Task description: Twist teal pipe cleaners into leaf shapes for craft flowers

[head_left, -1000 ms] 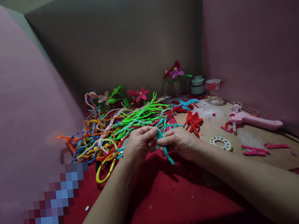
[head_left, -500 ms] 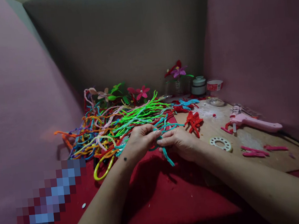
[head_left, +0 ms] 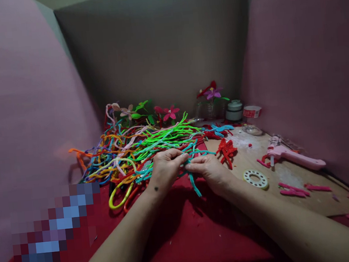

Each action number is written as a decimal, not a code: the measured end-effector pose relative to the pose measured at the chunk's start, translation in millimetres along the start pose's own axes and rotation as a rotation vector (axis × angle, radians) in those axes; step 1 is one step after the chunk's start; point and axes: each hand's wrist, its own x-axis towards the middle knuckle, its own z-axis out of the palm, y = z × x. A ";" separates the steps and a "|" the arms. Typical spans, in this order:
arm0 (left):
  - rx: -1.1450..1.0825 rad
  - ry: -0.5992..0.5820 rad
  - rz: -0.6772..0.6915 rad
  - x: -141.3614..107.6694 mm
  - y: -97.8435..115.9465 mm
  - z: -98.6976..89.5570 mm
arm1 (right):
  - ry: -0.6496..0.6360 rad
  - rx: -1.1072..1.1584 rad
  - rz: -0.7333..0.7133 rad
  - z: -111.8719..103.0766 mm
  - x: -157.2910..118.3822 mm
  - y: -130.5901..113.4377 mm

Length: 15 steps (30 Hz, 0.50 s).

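Between the fingertips of both hands is a teal pipe cleaner (head_left: 194, 186), one end dangling toward the red cloth. My left hand (head_left: 168, 167) pinches it from the left with thumb and forefinger. Close against those fingertips, my right hand (head_left: 211, 170) pinches the same piece; its other fingers are partly hidden. Just behind the hands spreads a heap of pipe cleaners in many colours, with green pipe cleaners (head_left: 162, 137) on top. Yellow-handled scissors (head_left: 121, 198) appear to stick out of the heap beside my left wrist; their blades are covered.
A pink glue gun (head_left: 297, 157) lies on a brown board (head_left: 305, 205) at right, near a white ring with holes (head_left: 255, 179) and pink pieces (head_left: 294, 190). Red pieces (head_left: 226, 152) lie nearer. Fuzzy flowers (head_left: 169, 113), a jar (head_left: 234, 111) and a tub (head_left: 252, 112) stand behind.
The view has tilted and shifted slightly. Both hands stay together on the teal pipe cleaner, with only small finger movement; its loose end still hangs down.
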 end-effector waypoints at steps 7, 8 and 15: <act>-0.111 -0.102 0.000 6.9 9.5 -9.9 | 0.053 0.214 0.041 -3.7 5.6 -2.3; -0.086 -0.167 -0.018 6.6 10.1 -9.9 | 0.045 0.221 0.035 -5.0 7.2 -0.8; -0.135 -0.305 -0.168 4.8 5.8 -7.6 | -0.032 0.288 0.019 -8.7 11.0 2.1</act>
